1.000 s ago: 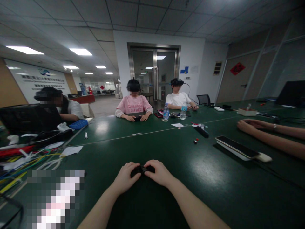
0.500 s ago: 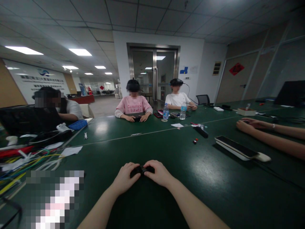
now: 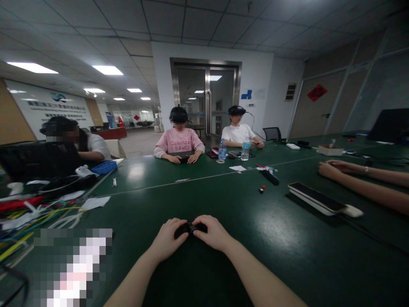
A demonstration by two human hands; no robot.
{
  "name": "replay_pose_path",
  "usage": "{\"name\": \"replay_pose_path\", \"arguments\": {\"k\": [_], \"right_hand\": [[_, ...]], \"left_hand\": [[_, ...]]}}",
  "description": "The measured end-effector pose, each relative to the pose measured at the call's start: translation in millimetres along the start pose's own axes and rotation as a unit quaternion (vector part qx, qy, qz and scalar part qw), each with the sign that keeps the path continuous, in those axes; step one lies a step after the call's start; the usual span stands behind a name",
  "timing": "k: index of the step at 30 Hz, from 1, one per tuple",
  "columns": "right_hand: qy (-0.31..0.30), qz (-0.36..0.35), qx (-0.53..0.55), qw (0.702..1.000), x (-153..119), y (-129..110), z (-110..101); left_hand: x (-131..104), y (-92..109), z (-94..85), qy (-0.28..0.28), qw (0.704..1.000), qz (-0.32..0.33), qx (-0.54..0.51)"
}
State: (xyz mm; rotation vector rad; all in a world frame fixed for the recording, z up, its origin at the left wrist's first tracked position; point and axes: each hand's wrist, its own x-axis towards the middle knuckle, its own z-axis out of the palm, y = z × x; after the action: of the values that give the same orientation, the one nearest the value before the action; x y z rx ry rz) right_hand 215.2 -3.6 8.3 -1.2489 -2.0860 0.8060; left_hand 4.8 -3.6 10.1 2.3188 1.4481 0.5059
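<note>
Near the middle of the green table [image 3: 223, 200], a small black object [image 3: 191, 229] is held between both of my hands. My left hand [image 3: 169, 238] grips its left end, fingers curled over the far side and thumb on the near side. On the right end, my right hand [image 3: 212, 232] holds it the same way. The fingers cover much of the object, so its full shape is hidden.
Cables [image 3: 38, 226] and a blue basket [image 3: 105, 167] lie left. Two bottles [image 3: 245, 150] stand ahead, by a seated person in white. A phone on a white block [image 3: 319, 199] sits right, near another person's hands [image 3: 332, 168]. Papers [image 3: 96, 203] lie left.
My hands and the black object look the same. The person at the far left has shifted their head slightly left, and the hands at the right have moved slightly.
</note>
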Motion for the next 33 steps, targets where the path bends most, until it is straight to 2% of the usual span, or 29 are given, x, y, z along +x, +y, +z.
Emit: {"name": "replay_pose_path", "arguments": {"k": [7, 33], "right_hand": [[0.005, -0.008, 0.004, 1.0, 0.6, 1.6, 0.5], [-0.006, 0.0, 0.006, 1.0, -2.2, -3.7, -3.3]], "left_hand": [[-1.6, 3.0, -2.3, -0.006, 1.0, -0.016, -0.005], [-0.2, -0.3, 0.2, 0.004, 1.0, 0.001, -0.006]]}}
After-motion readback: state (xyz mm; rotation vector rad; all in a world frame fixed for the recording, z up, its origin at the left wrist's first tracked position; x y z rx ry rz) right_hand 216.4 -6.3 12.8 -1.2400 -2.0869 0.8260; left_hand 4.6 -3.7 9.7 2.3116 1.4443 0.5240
